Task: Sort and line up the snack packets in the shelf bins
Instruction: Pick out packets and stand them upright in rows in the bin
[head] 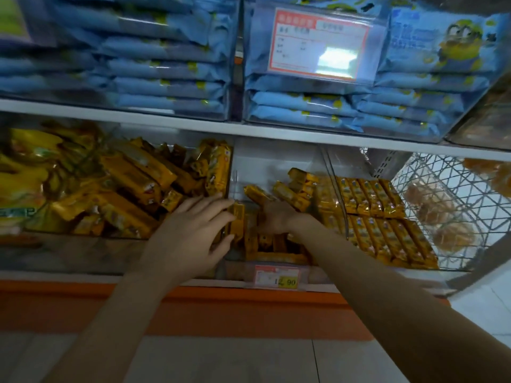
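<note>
Yellow snack packets fill three clear bins on the lower shelf. The left bin (83, 246) holds a jumbled heap of packets (132, 178). In the middle bin (235, 178), packets stand upright in a row (265, 241) with a few loose ones (293, 193) lying behind. My left hand (190, 233) rests with straight fingers against an upright packet (237, 219) at the row's left end. My right hand (276, 217) reaches into the middle bin, fingers curled down among the packets and partly hidden. The right bin holds neat rows of packets (384, 225).
The upper shelf carries clear bins of stacked blue packets (171, 64) with a red-framed label (318, 42). A price tag (276, 277) hangs on the middle bin's front. A wire basket (453, 205) with round pastries sits at right. An orange base strip (221, 308) runs below.
</note>
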A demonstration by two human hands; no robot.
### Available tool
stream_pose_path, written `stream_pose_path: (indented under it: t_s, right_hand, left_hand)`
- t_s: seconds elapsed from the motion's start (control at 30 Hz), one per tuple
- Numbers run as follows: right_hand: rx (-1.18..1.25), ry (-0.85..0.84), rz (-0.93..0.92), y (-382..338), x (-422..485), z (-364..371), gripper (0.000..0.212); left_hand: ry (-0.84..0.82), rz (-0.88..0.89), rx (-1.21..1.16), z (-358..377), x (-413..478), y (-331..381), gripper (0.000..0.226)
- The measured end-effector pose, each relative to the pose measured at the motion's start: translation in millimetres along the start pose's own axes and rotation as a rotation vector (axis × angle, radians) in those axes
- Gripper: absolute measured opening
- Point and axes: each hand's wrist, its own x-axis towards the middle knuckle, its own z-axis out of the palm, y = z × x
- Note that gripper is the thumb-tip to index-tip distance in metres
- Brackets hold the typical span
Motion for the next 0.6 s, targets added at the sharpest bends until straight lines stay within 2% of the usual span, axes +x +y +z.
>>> stream_pose_path:
  t_s: [0.1,0.23,0.43,0.5,0.6]
  right_hand:
    - [-0.01,-0.098,0.07,-4.5,6.5,-2.6,0.085]
    - [-0.075,-0.077,0.119,-8.2,15.6,5.5,0.1]
    - [-0.149,-0.066,0.117,-21.4,14.3,3.9,0.08]
    - [-0.218,-0.109,0.104,-21.6,15.2,2.4,0.073]
    - [-0.193,-0.159,0.116,-16.7,18.6,-0.9,0.077]
  left_hand:
    - [0.002,-0.001,0.0,1.8,0.6,-0.1,0.038]
    - [0.021,0.002,0.013,3.3,0.0,-0.3,0.037]
    - [0.023,0.012,0.02,3.8,0.1,-0.5,0.038]
    - [0.025,0.016,0.02,3.1,-0.7,-0.4,0.038]
    - [0.028,0.014,0.029,3.3,-0.5,-0.2,0.038]
